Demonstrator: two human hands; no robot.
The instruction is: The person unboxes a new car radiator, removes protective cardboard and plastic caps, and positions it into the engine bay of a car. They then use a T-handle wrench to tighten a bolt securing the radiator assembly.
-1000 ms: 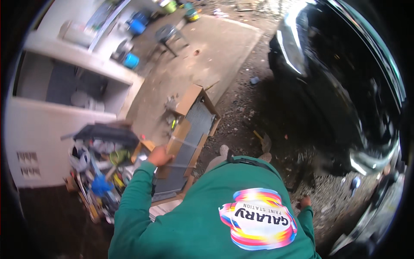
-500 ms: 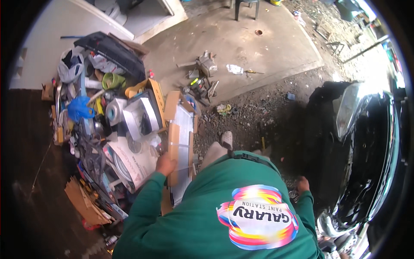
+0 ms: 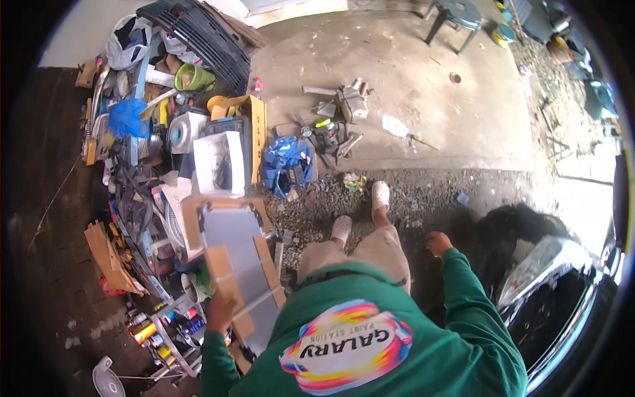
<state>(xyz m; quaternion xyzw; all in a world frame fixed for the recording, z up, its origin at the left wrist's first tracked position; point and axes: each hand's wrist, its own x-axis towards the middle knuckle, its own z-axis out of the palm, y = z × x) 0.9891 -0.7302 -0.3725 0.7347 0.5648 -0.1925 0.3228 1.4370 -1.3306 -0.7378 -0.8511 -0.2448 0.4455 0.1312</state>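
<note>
— Holding what, in the left hand [image 3: 221,312]?
— Gripping the left edge of a grey panel [image 3: 230,231] bordered with cardboard [image 3: 226,270], stretching ahead and to the right of that hand.
— And in the right hand [image 3: 438,245]?
— Loosely curled, beside the trousers [image 3: 383,253], well apart from the panel. Cannot tell whether holding anything.
— Seen beyond the left hand?
— Past the panel, a white box [image 3: 204,165] and a blue bag [image 3: 289,162].

Opening ahead over gravel [image 3: 423,190] and concrete [image 3: 463,126], narrowing rightward at the car [image 3: 549,271], running leftward into cardboard box [image 3: 223,276] and clutter [image 3: 182,135]
</note>
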